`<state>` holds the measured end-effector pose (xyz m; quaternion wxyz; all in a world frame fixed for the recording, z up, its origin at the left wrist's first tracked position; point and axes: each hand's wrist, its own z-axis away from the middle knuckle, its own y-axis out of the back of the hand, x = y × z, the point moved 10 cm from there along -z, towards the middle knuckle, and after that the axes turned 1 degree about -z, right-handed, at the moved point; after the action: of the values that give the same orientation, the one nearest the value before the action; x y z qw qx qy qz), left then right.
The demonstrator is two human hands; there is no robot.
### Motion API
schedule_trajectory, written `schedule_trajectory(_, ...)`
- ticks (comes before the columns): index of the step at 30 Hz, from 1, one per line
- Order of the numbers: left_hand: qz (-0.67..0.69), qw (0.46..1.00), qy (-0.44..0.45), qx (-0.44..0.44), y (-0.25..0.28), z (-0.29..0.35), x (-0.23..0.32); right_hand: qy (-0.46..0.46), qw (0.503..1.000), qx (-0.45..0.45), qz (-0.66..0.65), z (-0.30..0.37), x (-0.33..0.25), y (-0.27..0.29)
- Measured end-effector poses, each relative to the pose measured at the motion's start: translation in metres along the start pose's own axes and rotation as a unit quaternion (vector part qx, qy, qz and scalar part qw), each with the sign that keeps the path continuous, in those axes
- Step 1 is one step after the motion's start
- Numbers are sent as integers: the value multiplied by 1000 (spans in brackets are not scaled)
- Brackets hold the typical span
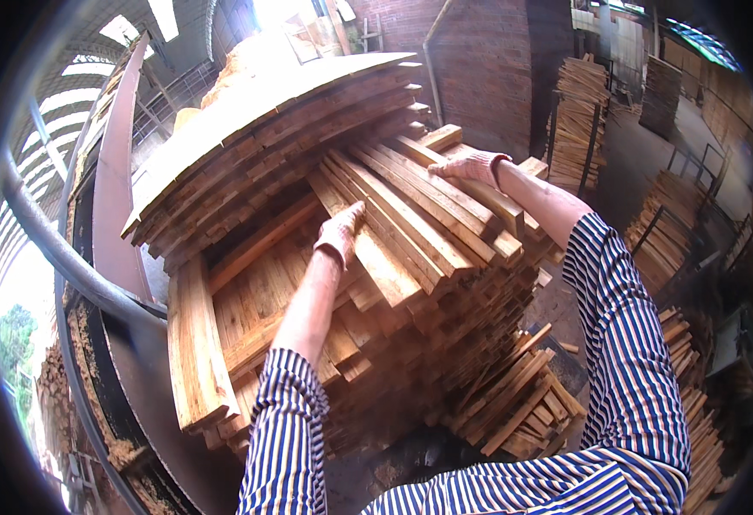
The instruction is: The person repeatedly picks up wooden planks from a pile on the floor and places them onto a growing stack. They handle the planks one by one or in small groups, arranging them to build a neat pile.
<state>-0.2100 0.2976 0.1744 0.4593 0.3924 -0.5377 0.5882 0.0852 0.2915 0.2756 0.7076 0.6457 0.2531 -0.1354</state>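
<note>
Several loose wooden planks [411,210] lie side by side on top of a big stack of sawn wood. My left hand [340,230], in a pale knitted glove, is closed on the left edge of a wide plank [378,257] in this group. My right hand [473,166], gloved the same way, grips a plank [498,202] at the group's right side, its fingers pointing left across the wood. Both hands hide part of their own fingertips. Under the planks, more boards [265,275] lie in close rows.
Behind the planks rises a higher layered pile of boards [308,112]. A curved metal pipe [76,257] and a rusty beam [119,172] run along the left. Loose sticks [522,399] lie low by the stack's right side. Further wood stacks [578,120] and a brick wall [484,77] stand beyond.
</note>
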Motion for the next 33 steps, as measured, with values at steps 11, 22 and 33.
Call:
schedule_trajectory(11,-257,966,-8,-1,31,11,34,-64,990,-17,122,-20,-31,2)
schedule_trajectory(22,-96,994,44,16,149,108,85,-71,997,20,3,-22,-12,-3)
schedule_trajectory(33,-492,856,13,154,122,107,87,-234,874,319,283,-1,105,34)
